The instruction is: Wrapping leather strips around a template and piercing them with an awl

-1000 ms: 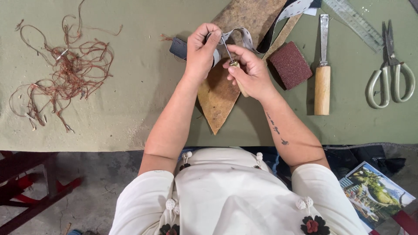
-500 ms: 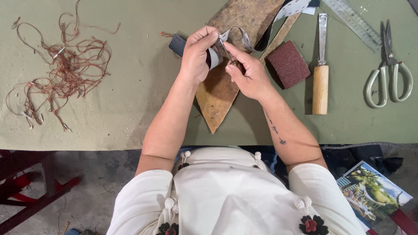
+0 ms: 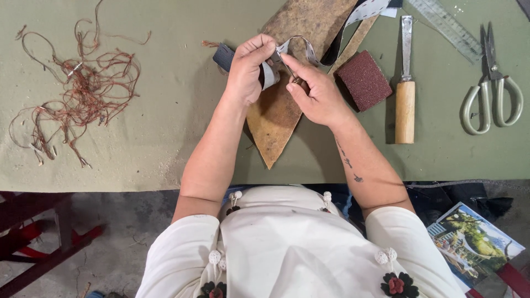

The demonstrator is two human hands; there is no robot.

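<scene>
My left hand pinches a grey-white strap that loops up and runs off toward the top right. My right hand holds a thin metal tool with its tip against the strap near my left fingers. Both hands hover over a brown pointed piece of leather lying on the green table cover. A dark strap end sticks out left of my left hand.
A tangle of reddish-brown threads lies at the left. Right of my hands are a maroon sanding block, a wooden-handled chisel, scissors and a metal ruler. A picture book lies below the table edge.
Both hands have shifted slightly, and the right hand has worked the thin tool closer in against the strap. The strap loop has changed shape.
</scene>
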